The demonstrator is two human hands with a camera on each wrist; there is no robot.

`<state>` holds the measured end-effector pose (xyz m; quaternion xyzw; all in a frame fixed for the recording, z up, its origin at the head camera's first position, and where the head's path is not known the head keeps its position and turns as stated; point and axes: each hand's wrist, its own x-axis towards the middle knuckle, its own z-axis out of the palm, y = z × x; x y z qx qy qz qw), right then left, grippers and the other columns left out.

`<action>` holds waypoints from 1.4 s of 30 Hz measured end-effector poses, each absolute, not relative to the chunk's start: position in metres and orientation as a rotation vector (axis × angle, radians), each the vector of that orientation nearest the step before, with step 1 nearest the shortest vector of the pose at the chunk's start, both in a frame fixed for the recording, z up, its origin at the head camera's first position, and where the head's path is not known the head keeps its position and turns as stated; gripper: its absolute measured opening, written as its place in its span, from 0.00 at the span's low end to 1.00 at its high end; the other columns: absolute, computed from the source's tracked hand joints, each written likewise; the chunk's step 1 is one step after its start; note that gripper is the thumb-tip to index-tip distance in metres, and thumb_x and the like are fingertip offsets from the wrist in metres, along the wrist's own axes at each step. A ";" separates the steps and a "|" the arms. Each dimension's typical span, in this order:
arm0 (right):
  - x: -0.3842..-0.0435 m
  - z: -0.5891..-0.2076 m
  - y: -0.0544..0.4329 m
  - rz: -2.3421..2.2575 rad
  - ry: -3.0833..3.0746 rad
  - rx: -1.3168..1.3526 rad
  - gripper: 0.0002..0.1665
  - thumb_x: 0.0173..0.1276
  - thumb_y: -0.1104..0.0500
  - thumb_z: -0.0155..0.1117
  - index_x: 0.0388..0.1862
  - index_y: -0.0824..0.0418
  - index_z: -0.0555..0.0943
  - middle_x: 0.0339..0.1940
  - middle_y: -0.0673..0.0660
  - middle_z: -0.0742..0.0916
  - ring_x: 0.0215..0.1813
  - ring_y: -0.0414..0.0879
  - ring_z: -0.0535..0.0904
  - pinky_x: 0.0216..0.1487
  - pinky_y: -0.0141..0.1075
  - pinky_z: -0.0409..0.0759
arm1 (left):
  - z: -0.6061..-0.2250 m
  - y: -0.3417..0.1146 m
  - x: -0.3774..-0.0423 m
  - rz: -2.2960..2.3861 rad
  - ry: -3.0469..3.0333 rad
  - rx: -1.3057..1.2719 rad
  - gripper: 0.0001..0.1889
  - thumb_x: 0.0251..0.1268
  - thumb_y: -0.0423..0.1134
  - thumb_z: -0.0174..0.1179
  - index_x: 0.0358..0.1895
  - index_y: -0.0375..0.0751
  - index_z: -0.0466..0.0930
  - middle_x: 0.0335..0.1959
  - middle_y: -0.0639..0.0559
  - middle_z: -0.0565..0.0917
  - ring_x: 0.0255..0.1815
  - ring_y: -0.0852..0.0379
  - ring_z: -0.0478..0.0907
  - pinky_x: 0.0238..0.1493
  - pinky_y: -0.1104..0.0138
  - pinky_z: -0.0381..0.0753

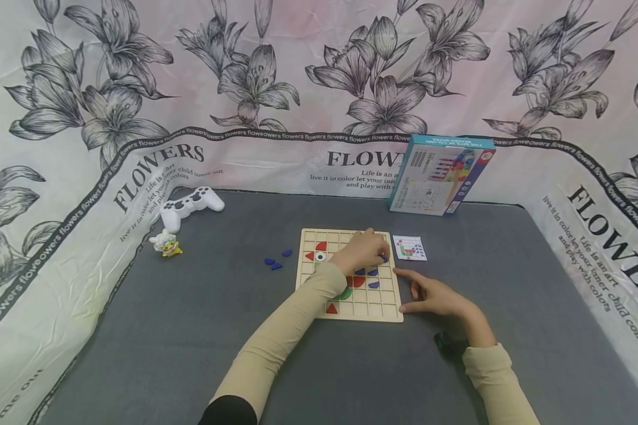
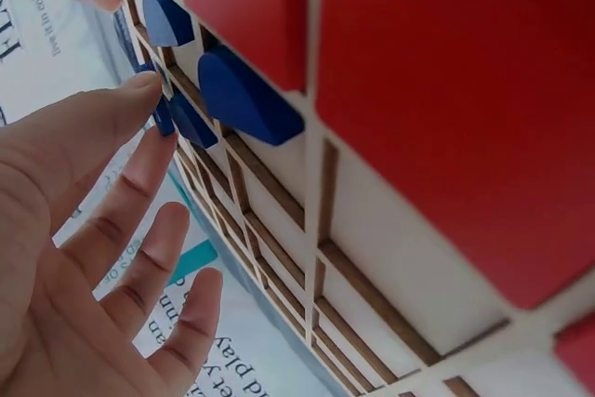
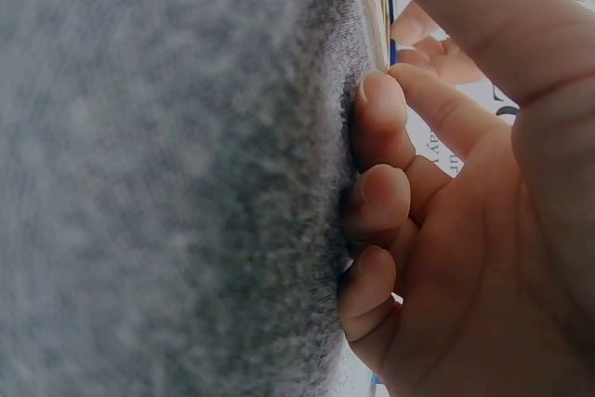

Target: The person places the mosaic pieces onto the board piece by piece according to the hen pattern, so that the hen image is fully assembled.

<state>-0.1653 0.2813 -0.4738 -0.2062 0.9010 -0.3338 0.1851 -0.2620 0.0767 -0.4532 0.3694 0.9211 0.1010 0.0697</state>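
Note:
A wooden grid board [image 1: 369, 308] lies on the grey table with flat coloured pieces in its squares. My left hand [image 1: 363, 251] reaches over its upper right part and pinches a small blue piece [image 2: 164, 118] between thumb and index finger; the other fingers are spread. Nearby squares hold more blue pieces [image 1: 373, 272] beside a red piece [image 1: 356, 281]. A green piece [image 1: 345, 293], a red triangle [image 1: 332, 309] and a round eye piece [image 1: 320, 257] are also set in the board. My right hand [image 1: 438, 297] touches the board's right edge with extended index finger and thumb, its other fingers bent.
Three loose blue pieces [image 1: 276, 266] lie left of the board. A printed pattern card [image 1: 410, 248] sits by its upper right corner. Behind stands a box [image 1: 441, 174]. A white game controller [image 1: 194, 203] and a small yellow-and-white figurine [image 1: 166, 243] are at the far left.

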 end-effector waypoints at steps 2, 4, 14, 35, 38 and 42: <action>-0.166 -0.473 0.281 -0.941 2.539 -0.583 0.48 0.53 0.45 0.71 0.70 0.54 0.60 0.28 0.52 0.72 0.24 0.39 0.64 0.24 0.30 0.62 | -0.452 0.076 -0.262 0.310 2.759 1.101 0.09 0.61 0.44 0.60 0.44 0.58 0.84 0.42 0.62 0.80 0.47 0.59 0.68 0.55 0.58 0.66; -0.166 -0.473 0.281 -0.936 2.541 -0.579 0.48 0.53 0.46 0.71 0.70 0.53 0.60 0.28 0.51 0.72 0.24 0.39 0.64 0.24 0.30 0.62 | -0.450 0.074 -0.261 0.322 2.741 1.099 0.10 0.61 0.44 0.60 0.45 0.57 0.84 0.43 0.62 0.80 0.49 0.59 0.68 0.57 0.57 0.66; -0.166 -0.470 0.282 -0.933 2.545 -0.582 0.48 0.52 0.46 0.72 0.70 0.53 0.61 0.28 0.51 0.73 0.23 0.38 0.63 0.23 0.30 0.62 | -0.452 0.070 -0.261 0.282 2.700 1.138 0.14 0.62 0.46 0.59 0.50 0.58 0.82 0.51 0.60 0.78 0.55 0.57 0.68 0.60 0.54 0.66; -0.166 -0.471 0.282 -0.933 2.534 -0.584 0.48 0.53 0.46 0.71 0.69 0.54 0.61 0.28 0.52 0.73 0.24 0.39 0.65 0.24 0.30 0.63 | -0.453 0.063 -0.259 0.278 2.701 1.161 0.15 0.63 0.49 0.58 0.52 0.59 0.80 0.53 0.60 0.77 0.57 0.57 0.67 0.60 0.54 0.64; -0.166 -0.472 0.281 -0.936 2.535 -0.585 0.48 0.53 0.46 0.71 0.69 0.54 0.61 0.28 0.52 0.73 0.25 0.39 0.65 0.24 0.30 0.63 | -0.454 0.060 -0.258 0.284 2.706 1.147 0.14 0.63 0.49 0.58 0.52 0.60 0.81 0.53 0.60 0.77 0.57 0.57 0.67 0.60 0.54 0.65; -0.166 -0.472 0.280 -0.927 2.542 -0.574 0.48 0.52 0.46 0.71 0.70 0.54 0.61 0.28 0.52 0.73 0.25 0.39 0.65 0.24 0.30 0.63 | -0.453 0.052 -0.255 0.325 2.726 1.114 0.14 0.63 0.48 0.58 0.51 0.60 0.81 0.54 0.59 0.77 0.58 0.56 0.66 0.61 0.53 0.64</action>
